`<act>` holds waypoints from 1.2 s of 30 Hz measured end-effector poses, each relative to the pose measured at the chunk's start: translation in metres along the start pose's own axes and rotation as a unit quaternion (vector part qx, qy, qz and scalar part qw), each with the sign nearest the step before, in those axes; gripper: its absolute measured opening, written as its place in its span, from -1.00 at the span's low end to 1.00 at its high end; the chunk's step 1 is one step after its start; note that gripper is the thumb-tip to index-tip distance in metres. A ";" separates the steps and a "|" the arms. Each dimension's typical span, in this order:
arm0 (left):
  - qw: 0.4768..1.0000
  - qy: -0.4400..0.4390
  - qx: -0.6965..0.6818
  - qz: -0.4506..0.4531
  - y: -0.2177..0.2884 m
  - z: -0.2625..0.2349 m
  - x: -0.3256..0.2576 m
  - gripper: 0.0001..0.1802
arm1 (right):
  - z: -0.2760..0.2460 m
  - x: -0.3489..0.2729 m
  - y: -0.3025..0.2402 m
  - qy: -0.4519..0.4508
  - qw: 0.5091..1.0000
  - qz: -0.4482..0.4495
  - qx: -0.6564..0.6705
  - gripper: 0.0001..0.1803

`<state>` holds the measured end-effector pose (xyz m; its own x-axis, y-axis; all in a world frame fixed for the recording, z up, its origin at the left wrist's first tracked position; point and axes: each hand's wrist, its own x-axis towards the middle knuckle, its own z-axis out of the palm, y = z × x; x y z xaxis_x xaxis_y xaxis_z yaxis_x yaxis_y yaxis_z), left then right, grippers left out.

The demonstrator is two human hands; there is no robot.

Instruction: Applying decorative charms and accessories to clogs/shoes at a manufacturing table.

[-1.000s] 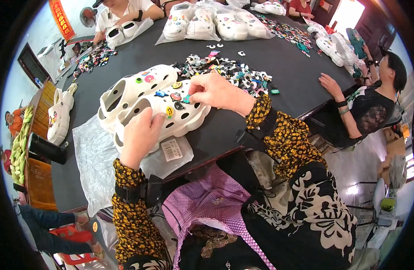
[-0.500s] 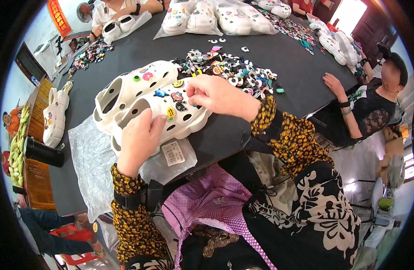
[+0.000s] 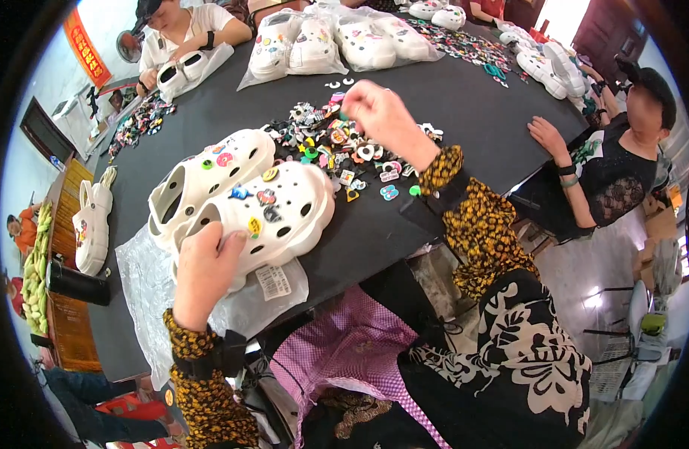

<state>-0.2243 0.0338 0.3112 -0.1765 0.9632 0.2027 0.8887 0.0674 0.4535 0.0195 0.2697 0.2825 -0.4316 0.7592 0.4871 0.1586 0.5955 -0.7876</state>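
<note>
Black desk (image 3: 464,135) | left hand (image 3: 206,269) fingers pinching white clog (image 3: 273,217) heel | right hand (image 3: 382,112) moved off clog to charm pile (image 3: 337,142), fingers pressed together: fetching another charm.

Two white perforated foam clogs (image 3: 240,196) lie side by side on a clear plastic bag (image 3: 146,288) at the near left of the black round tabletop (image 3: 464,112). To their right, farther in, spreads a heap of small multicoloured plastic shoe charms (image 3: 337,146). The left hand (image 3: 206,269) rests on the nearer clog's heel; the right hand (image 3: 382,112) hovers over the heap. Behind lie bagged white clogs (image 3: 337,37).
</note>
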 end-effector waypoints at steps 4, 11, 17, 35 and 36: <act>1.000 -0.022 -0.017 -0.013 0.004 -0.023 -0.006 -0.75 | -0.028 0.025 0.018 0.072 0.982 -0.006 -0.174 -0.77; 0.988 0.132 -0.080 -0.012 -0.019 -0.035 0.022 -0.71 | -0.005 0.039 0.019 -0.002 0.986 0.030 -0.161 -0.72; 0.992 0.120 -0.023 -0.029 -0.043 -0.023 0.064 -0.55 | 0.032 0.042 0.019 -0.075 0.980 -0.069 -0.171 -0.76; 0.986 0.006 -0.161 -0.042 -0.021 -0.001 0.037 -0.76 | 0.015 0.023 0.037 0.028 0.907 -0.065 -0.416 -0.84; 0.990 0.018 -0.140 -0.020 -0.021 -0.001 0.037 -0.77 | 0.020 0.027 0.036 0.010 0.926 -0.078 -0.369 -0.82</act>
<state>-0.2501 0.0675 0.3097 -0.2284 0.9510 0.2084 0.7297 0.0255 0.6833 -0.0039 0.3067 0.2596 -0.4844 0.6494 0.5862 0.6626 0.7098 -0.2388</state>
